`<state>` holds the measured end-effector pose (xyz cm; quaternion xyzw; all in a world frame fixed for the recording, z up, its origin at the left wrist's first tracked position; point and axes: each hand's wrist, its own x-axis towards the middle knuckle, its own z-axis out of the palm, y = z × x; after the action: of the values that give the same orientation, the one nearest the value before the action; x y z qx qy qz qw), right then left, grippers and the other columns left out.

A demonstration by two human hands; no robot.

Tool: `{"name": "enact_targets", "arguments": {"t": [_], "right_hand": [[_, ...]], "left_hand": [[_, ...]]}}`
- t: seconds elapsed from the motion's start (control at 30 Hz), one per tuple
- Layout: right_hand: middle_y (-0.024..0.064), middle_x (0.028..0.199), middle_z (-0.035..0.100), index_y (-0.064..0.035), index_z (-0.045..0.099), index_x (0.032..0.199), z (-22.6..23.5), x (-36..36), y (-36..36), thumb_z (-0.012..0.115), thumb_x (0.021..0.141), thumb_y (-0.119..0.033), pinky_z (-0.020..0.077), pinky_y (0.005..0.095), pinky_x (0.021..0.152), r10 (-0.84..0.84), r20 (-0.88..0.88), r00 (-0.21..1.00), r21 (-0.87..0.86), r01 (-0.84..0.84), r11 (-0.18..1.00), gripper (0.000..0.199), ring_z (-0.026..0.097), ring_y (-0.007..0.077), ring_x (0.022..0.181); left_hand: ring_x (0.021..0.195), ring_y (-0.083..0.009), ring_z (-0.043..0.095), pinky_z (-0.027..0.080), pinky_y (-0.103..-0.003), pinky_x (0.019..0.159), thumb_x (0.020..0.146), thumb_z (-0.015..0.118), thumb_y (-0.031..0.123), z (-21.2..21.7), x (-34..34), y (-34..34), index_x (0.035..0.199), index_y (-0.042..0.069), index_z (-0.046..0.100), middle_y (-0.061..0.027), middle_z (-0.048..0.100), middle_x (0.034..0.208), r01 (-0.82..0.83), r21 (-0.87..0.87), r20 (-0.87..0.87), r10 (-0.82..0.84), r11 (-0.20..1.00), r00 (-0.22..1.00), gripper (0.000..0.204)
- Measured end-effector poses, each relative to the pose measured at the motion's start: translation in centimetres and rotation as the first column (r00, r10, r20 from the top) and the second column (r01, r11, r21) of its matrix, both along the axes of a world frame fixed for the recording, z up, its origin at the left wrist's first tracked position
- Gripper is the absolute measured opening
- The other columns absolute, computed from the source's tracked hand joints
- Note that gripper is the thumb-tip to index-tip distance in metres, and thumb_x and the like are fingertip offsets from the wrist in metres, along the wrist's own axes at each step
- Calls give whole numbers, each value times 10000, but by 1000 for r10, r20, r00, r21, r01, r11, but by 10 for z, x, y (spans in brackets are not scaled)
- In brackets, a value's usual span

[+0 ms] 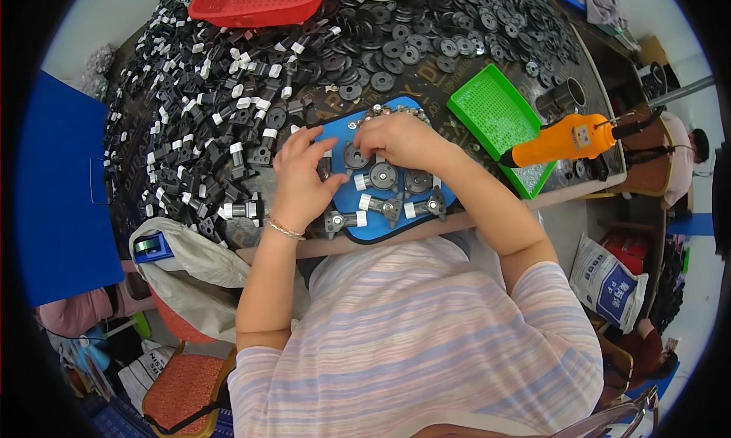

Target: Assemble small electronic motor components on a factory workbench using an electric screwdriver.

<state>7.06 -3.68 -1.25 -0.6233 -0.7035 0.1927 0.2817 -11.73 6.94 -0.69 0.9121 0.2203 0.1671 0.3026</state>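
Both hands work at the centre of the frame over a blue fixture plate (pixel 346 198) that lies on the near edge of the dark round table (pixel 426 87). The left hand (pixel 301 183) rests with its fingers spread and bent onto the plate's left side, fingertips touching a small black-and-grey part (pixel 325 167); whether it pinches that part I cannot tell. The right hand (pixel 400 137) is curled over the plate's upper edge, fingers drawn together, and what lies under them is hidden. Judging from this, the step in hand is seating parts into the plate's nests: it would go best pressing each piece flat and square, white sleeve ends aligned the same way, before moving on. On the plate, about 7 parts show: 3 round black ones (pixel 383 175) in the middle row and 4 with white or grey ends (pixel 344 220) toward the lower rim. Elsewhere there is 1 green tray (pixel 495 114) at right of centre, 1 orange power screwdriver (pixel 567 141) hanging over it, 1 red basket (pixel 259 0) at upper centre, and heaps of black-and-white clips (pixel 205 133) and black discs (pixel 426 42) too many to count.
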Motion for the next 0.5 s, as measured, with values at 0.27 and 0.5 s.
{"name": "enact_targets", "arguments": {"t": [0.27, 0.5], "right_hand": [[66, 915, 633, -58, 599, 732, -1, -2, -1, 569, 664, 36, 479, 346, 744, -14, -26, 1000, 60, 16, 998, 120, 594, 258, 857], [120, 951, 605, -41, 608, 929, 18, -20, -5, 737, 646, -262, 471, 350, 784, -356, -74, 931, -163, 341, 926, 382, 583, 285, 882]], "left_hand": [[1220, -295, 359, 240, -438, 983, 545, 792, 173, -8, 6, -5, 1054, 111, 610, -90, 485, 1235, 23, 53, -55, -21, 998, 998, 545], [1234, -286, 340, 218, -455, 991, 541, 790, 175, -7, 10, -6, 1048, 117, 614, -86, 477, 1241, 11, 77, -95, -4, 997, 995, 540]]}}
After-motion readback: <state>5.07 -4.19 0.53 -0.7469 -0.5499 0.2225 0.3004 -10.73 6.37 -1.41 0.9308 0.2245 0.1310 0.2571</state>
